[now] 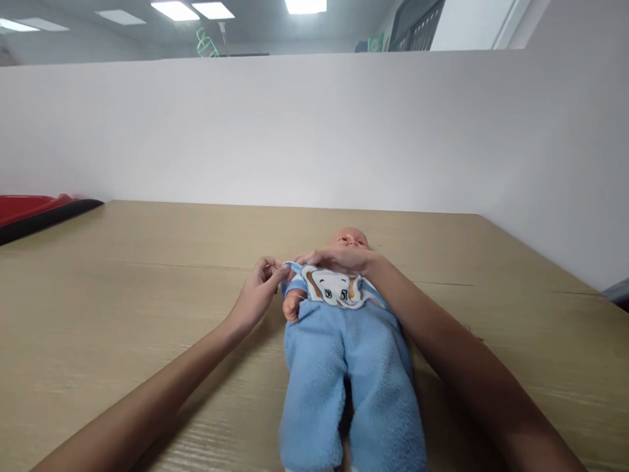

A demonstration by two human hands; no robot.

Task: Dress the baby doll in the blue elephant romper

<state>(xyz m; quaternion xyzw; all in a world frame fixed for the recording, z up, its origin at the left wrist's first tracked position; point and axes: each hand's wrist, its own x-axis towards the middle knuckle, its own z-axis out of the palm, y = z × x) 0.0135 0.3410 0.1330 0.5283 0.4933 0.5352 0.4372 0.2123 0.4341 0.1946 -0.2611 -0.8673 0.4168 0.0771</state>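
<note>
A baby doll (350, 237) lies on its back on the table, head away from me. It wears fuzzy blue overalls (344, 367) with a white animal face (334, 288) on the bib, over a blue and white striped top. My left hand (263, 285) is closed, thumb and fingers pinching a blue strap (293, 265) at the doll's shoulder on the left. My right hand (339, 259) reaches across the doll's chest below its chin, fingers toward that same shoulder. Its fingertips are mostly hidden, so their grip does not show. One doll hand (291, 307) sticks out of the sleeve.
The wooden table (147, 288) runs back to a white partition (275, 131). A red object with a black edge (44, 213) sits at the far left. A dark object (618, 294) shows at the right edge.
</note>
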